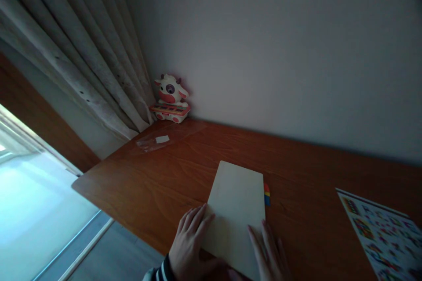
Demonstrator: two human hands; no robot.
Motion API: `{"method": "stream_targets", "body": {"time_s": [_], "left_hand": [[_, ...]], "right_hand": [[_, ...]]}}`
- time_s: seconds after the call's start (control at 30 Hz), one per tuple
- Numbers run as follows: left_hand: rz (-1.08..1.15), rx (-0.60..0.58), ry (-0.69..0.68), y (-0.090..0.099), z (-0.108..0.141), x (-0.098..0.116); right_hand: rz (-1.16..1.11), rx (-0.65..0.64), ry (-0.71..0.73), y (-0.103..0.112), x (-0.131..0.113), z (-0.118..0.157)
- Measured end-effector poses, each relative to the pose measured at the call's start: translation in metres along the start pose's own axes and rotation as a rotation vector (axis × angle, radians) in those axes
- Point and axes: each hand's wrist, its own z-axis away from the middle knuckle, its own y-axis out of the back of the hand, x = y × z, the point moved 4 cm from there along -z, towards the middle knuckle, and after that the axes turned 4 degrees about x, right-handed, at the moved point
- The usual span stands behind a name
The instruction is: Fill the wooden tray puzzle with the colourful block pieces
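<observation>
A cream, rectangular flat board or booklet (239, 202) with rounded corners lies on the brown wooden table (158, 175); its kind is not clear. My left hand (191, 243) rests at its left edge, fingers stretched out and fingertips on the surface, the thumb near the lower edge. Lying along the lower right edge is my right hand (268, 250), its fingers extended and slightly apart. From beneath the right edge a small red, yellow and blue piece (267, 194) pokes out. The lower part of the board and of my right hand is cut off by the frame.
A toy cow with a keyboard (170, 99) stands in the far left corner, near a clear plastic wrapper (150, 144) with a white label. Colourful printed sheets (385, 232) lie at the right. A curtain (82, 52) hangs at the left; a wall backs the table.
</observation>
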Motion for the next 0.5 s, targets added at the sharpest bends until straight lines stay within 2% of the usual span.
{"method": "stream_targets", "body": {"time_s": [0.13, 0.23, 0.4, 0.5], "left_hand": [[0.084, 0.020, 0.101, 0.011, -0.010, 0.001], [0.177, 0.063, 0.167, 0.019, -0.014, 0.009], [0.392, 0.139, 0.166, 0.037, -0.026, 0.039], [0.497, 0.144, 0.125, 0.038, -0.033, 0.057]], "right_hand": [[-0.035, -0.033, -0.058, 0.003, -0.007, -0.011], [-0.110, -0.017, -0.125, 0.006, -0.008, -0.010], [-0.210, 0.023, -0.178, 0.013, -0.006, -0.011], [-0.262, 0.058, -0.172, 0.022, -0.005, -0.014]]}}
